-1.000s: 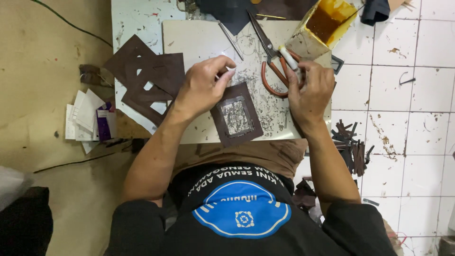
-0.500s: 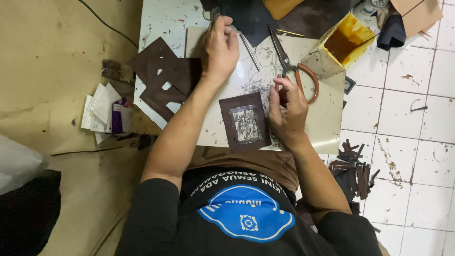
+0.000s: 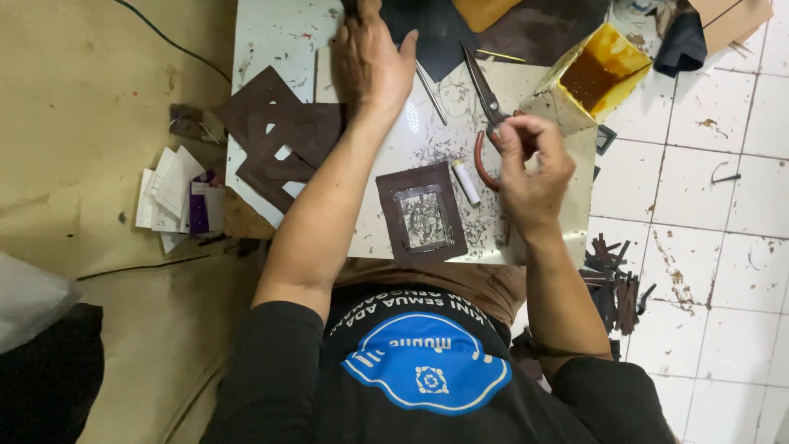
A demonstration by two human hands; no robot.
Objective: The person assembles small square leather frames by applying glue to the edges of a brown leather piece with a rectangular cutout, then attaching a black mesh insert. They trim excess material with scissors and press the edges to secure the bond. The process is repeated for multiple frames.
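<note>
Since half a second ago the left hand (image 3: 374, 62) has slid further toward 12 o'clock, now flat with fingers spread on the dark leather sheet (image 3: 436, 33) at the desk's far edge, gripping nothing. At 2 o'clock the right hand (image 3: 530, 168) pinches the red-handled scissors (image 3: 486, 107) by their loop. One brown leather frame (image 3: 422, 215) lies at centre on the pale cutting board (image 3: 460, 140), one white tube (image 3: 466, 181) beside it. One yellow open carton (image 3: 593, 70) stands at the board's right corner; several frames (image 3: 275, 136) are stacked at 9 o'clock

I count: scissors (image 3: 491, 111) ×1; yellow glue tin (image 3: 590, 76) ×1; white tube (image 3: 466, 182) ×1; brown frame on board (image 3: 421, 215) ×1; hands ×2, left hand (image 3: 374, 62), right hand (image 3: 532, 168).
</note>
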